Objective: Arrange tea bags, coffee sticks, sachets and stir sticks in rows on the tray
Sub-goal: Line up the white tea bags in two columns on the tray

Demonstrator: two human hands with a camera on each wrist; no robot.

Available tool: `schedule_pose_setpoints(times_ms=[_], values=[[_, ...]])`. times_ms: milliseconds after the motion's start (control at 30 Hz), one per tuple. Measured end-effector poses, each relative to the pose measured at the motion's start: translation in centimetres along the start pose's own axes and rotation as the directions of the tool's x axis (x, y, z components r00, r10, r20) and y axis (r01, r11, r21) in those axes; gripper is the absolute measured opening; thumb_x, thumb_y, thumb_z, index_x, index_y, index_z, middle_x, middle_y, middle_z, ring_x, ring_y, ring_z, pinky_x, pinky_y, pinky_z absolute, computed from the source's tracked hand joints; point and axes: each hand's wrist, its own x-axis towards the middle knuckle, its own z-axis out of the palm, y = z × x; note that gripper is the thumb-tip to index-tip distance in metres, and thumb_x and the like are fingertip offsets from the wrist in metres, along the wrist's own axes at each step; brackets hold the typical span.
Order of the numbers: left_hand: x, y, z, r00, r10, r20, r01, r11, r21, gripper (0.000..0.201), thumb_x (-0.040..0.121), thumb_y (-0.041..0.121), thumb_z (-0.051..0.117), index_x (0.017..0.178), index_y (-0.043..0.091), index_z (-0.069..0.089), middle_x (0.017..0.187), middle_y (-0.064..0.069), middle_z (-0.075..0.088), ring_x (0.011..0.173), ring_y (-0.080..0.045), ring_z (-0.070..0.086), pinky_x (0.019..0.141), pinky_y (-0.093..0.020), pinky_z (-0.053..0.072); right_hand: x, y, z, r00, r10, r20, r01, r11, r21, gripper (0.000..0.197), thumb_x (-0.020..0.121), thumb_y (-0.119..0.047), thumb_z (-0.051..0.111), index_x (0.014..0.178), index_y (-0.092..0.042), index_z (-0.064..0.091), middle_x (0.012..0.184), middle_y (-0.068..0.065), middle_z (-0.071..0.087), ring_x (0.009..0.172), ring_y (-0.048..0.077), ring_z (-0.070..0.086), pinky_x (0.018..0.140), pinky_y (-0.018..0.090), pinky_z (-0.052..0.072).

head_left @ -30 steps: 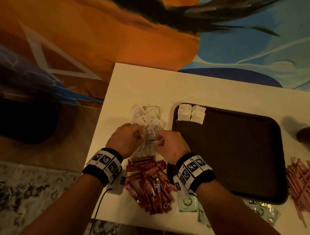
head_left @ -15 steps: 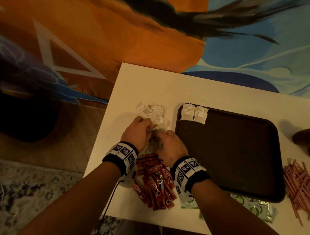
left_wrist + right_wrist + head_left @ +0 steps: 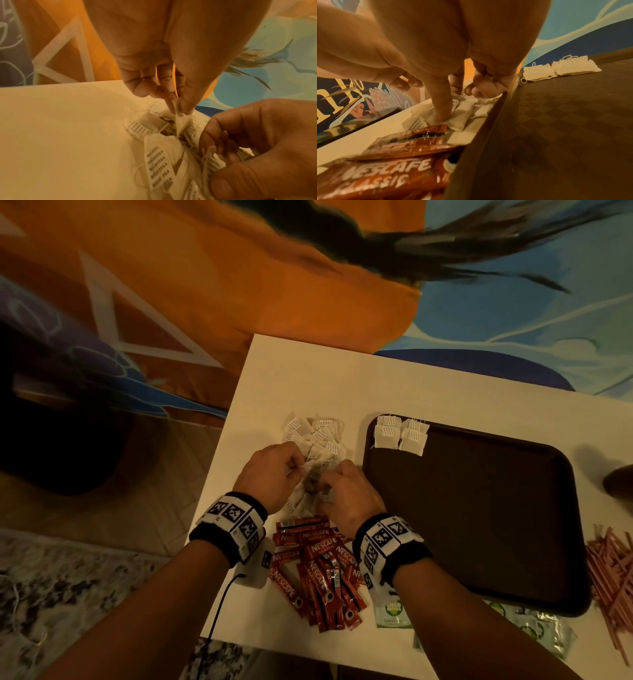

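While my left hand pinches tea bag from pile, right hand pinches tag; tray lies frame-right, nearer right hand.

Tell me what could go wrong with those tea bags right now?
Strings may tangle: both hands, left hand and right hand, pinch bags in the loose pile, so lifting one could drag others along. Thin paper might tear where the left fingers pinch a corner. The coffee sticks lie right beside the right wrist, so a sweep toward the tray could scatter them.
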Motion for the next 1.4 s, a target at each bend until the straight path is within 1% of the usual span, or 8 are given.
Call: schedule_pose_setpoints(times_ms=[133,267,467,667,800,933,1200,1400], values=[[0.1,0.4,-0.5,1.0,0.016,-0.006,-0.016,1.0,-0.019,0.007,0.091,0.026,0.072,0.097,0.024,0.068,0.093,0.008,0.068,0.071,-0.003,0.054,0.069,-0.026,0.047,0.0,0.4,-1.0,1.0,-0.01,-0.001,0.01,0.996,0.092,0.018,0.083,-0.041,0.08,0.09,-0.03,0.067,0.111,-0.005,0.05,0.114,0.018,0.046,0.092,0.036,0.048],[0.3,1.5,-0.9,0.999,0.046,-0.005,-0.046,0.999,-0.025,0.006,0.092,0.022,0.072,0.097,0.024,0.07,0.09,0.011,0.067,0.073,0.004,0.055,0.063,-0.007,0.036,-0.6,1.2,-3.0,0.997,0.061,-0.038,-0.046,0.947,0.317,0.025,0.08,-0.035,0.085,0.071,-0.036,0.062,0.087,-0.013,0.063,0.083,0.006,0.06,0.077,0.029,0.053],[1.1,4.0,-0.4,0.997,0.074,0.018,-0.072,0.994,-0.081,0.006,0.092,0.024,0.073,0.094,0.027,0.069,0.084,0.015,0.066,0.078,0.002,0.06,0.065,-0.004,0.038,-1.4,3.9,-6.0,0.981,0.142,-0.129,-0.066,0.88,0.47,0.019,0.083,-0.024,0.084,0.079,-0.033,0.068,0.081,-0.015,0.067,0.075,0.0,0.062,0.072,0.02,0.053],[2.2,7.2,1.6,0.984,0.136,0.113,-0.12,0.983,-0.141,0.006,0.093,0.021,0.072,0.095,0.026,0.07,0.088,0.014,0.068,0.084,0.004,0.061,0.068,-0.004,0.041,-2.4,7.9,-7.7,0.948,0.269,-0.168,-0.146,0.841,0.521,0.007,0.088,-0.025,0.079,0.093,-0.029,0.075,0.087,-0.015,0.069,0.082,0.002,0.065,0.08,0.028,0.059],[3.3,8.9,3.4,0.969,0.152,0.197,-0.124,0.981,-0.146,0.007,0.093,0.022,0.071,0.099,0.026,0.073,0.091,0.011,0.071,0.085,-0.003,0.064,0.072,-0.015,0.046,-3.0,10.3,-8.2,0.934,0.329,-0.141,-0.208,0.82,0.533,0.011,0.089,-0.024,0.077,0.095,-0.033,0.073,0.092,-0.013,0.071,0.089,0.005,0.067,0.087,0.035,0.06],[4.6,10.0,5.3,0.955,0.155,0.253,-0.132,0.986,-0.105,0.007,0.092,0.021,0.073,0.098,0.026,0.072,0.087,0.012,0.07,0.079,0.0,0.063,0.065,-0.009,0.041,-3.2,12.2,-8.4,0.911,0.394,-0.12,-0.275,0.798,0.536,0.012,0.088,-0.025,0.079,0.093,-0.035,0.074,0.093,-0.011,0.071,0.09,0.007,0.067,0.091,0.038,0.059],[7.6,11.1,7.8,0.977,0.074,0.199,-0.065,0.997,-0.052,0.011,0.09,0.023,0.075,0.097,0.021,0.067,0.084,0.008,0.068,0.075,-0.004,0.062,0.062,-0.015,0.043,-1.0,14.7,-8.3,0.833,0.525,-0.176,-0.347,0.742,0.573,0.014,0.086,-0.023,0.081,0.099,-0.026,0.077,0.093,-0.006,0.071,0.089,0.01,0.066,0.086,0.032,0.058],[9.5,11.2,8.5,0.989,0.08,0.122,-0.078,0.997,-0.022,0.007,0.089,0.019,0.075,0.094,0.019,0.069,0.087,0.007,0.066,0.078,-0.01,0.061,0.065,-0.017,0.043,0.9,15.3,-8.1,0.825,0.526,-0.207,-0.331,0.746,0.578,0.016,0.084,-0.019,0.083,0.094,-0.023,0.071,0.085,-0.008,0.065,0.078,0.005,0.062,0.064,0.016,0.047]])
